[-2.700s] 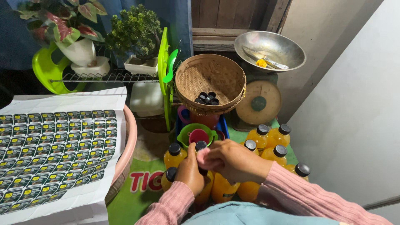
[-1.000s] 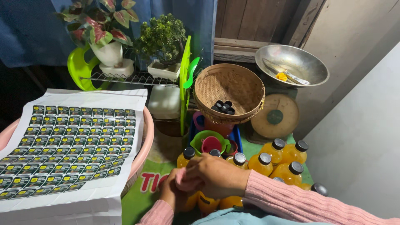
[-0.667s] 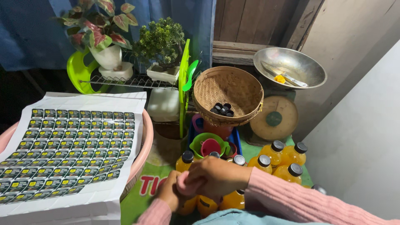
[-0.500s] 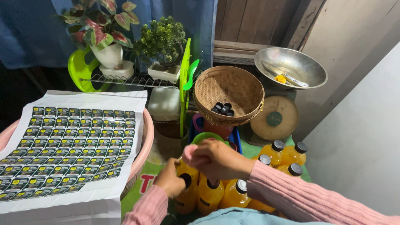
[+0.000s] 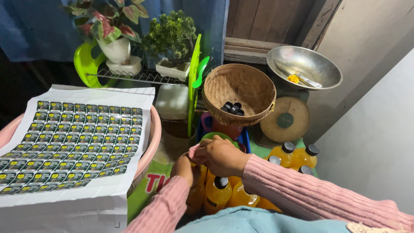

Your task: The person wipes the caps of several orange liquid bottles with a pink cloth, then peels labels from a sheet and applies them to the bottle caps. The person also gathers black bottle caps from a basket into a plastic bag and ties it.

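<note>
Item: orange bottle (image 5: 196,190), gripped by left hand (image 5: 184,167); right hand (image 5: 220,155) closed over its top, cap hidden. Beside grip: capped bottles (image 5: 297,154). Beyond: basket (image 5: 239,92), few caps (image 5: 232,108) remaining. Capping seemingly nearly finished.

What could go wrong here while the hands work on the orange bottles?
The bottles stand packed close together, so the left hand or right hand could knock a neighbour over while handling one. The label sheet hangs over the pink basin and might slide off if bumped. The tilted wicker basket could spill its dark caps.
</note>
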